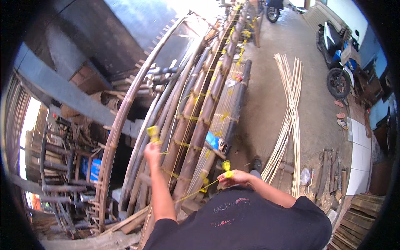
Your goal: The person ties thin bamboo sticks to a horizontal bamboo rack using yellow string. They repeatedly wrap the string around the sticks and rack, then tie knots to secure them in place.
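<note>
My left hand (153,151) is closed round a small wound bundle of yellow cord (153,132), raised over dark bamboo poles (183,129). Closer to my body, my right hand (234,178) grips a second yellow cord bundle (227,166). From that hand a taut yellow strand (198,192) slants down to the left across the poles. The long poles lie side by side, with yellow cord tied around them at several places. Beside them a row of thin slats (223,104), crossed by yellow ties, runs away from me.
A crossed bundle of pale thin sticks (287,112) lies on the concrete floor to the right. Farther right are a motorbike (337,58), sandals (341,118) and short bamboo pieces (329,171). On the left stand a curved bamboo frame (121,112) and a dark rack (62,175).
</note>
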